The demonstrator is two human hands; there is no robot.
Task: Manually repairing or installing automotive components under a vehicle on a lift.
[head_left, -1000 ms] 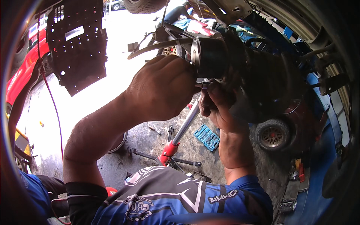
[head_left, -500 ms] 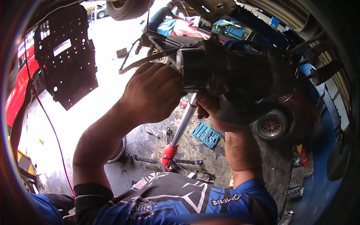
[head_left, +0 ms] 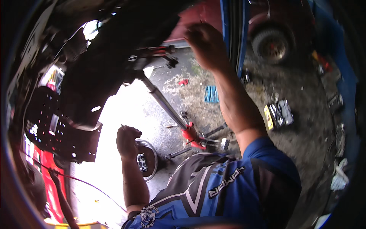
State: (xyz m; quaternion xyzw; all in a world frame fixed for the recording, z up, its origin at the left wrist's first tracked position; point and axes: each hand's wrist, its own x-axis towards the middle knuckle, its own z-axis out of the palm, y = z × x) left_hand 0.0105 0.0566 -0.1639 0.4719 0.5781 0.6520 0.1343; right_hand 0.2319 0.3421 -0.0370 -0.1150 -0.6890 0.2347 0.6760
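Observation:
My left hand (head_left: 129, 142) is low in front of me, fingers curled, dark against the bright floor; whatever it may hold is hidden. Raised up and forward, my right hand (head_left: 206, 44) is bent closed near a blue post (head_left: 233, 38); its fingertips face away, so I cannot make out anything inside. Between my arms a silver pole (head_left: 164, 102) leans up from a red-based stand (head_left: 190, 132) to the dark vehicle underside (head_left: 99, 57). Beside my left wrist, a round pan-like object (head_left: 153, 165) holds a small grey metal piece (head_left: 142, 162).
A dark perforated plate (head_left: 66, 131) hangs at left, above a red hose (head_left: 89, 184). On the floor are a teal tool case (head_left: 211, 94), a small red item (head_left: 183, 82) and a silver-and-yellow bundle (head_left: 280, 113). A maroon vehicle's wheel (head_left: 271, 46) stands at far right.
Both hands have come off the dark cylindrical part under the vehicle. My left hand has dropped, while my right has gone up. My view has swung to the right.

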